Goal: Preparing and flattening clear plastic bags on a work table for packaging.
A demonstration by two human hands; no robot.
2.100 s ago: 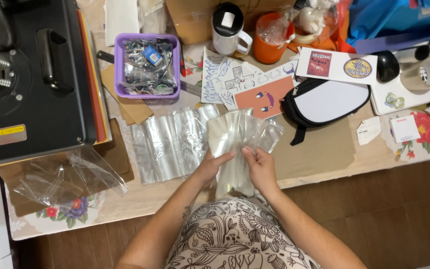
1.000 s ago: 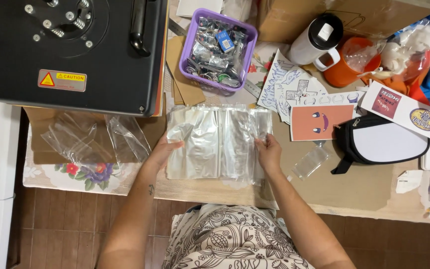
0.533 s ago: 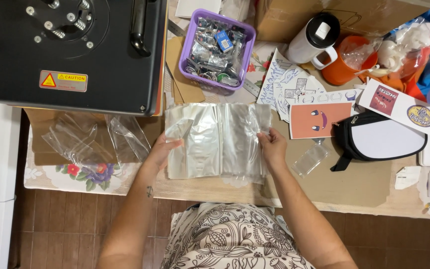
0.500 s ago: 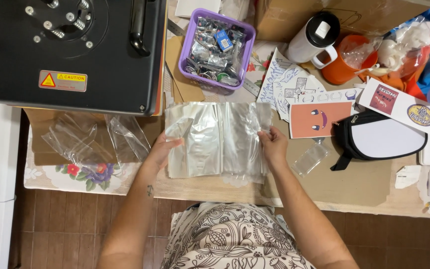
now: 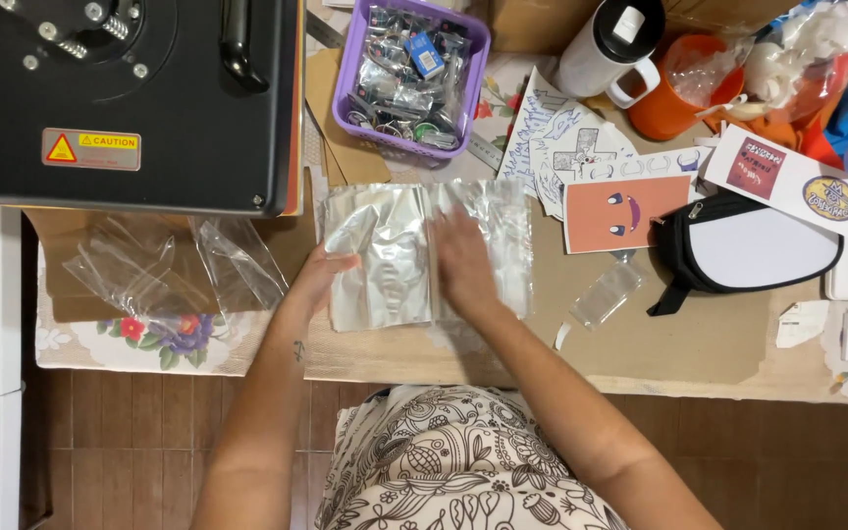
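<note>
At the far left sits one black heat press [image 5: 125,98], and below it a loose heap of clear bags [image 5: 174,270] on the table [image 5: 640,344]. The left hand [image 5: 321,275] grips the left edge of the silvery pouch stack [image 5: 385,250], thumb on top. Half a second ago the right hand [image 5: 463,257] held the stack's right edge; now it lies flat, fingers spread, across the middle, pressing nothing but the top sheet (so the pile looks squared and is being smoothed down). The stack rests on the table just below one purple basket [image 5: 409,74] of small wrapped items. Rightward: one orange card [image 5: 625,211], one white mug [image 5: 610,39], one orange cup [image 5: 669,93], one black-and-white pouch [image 5: 758,245].
</note>
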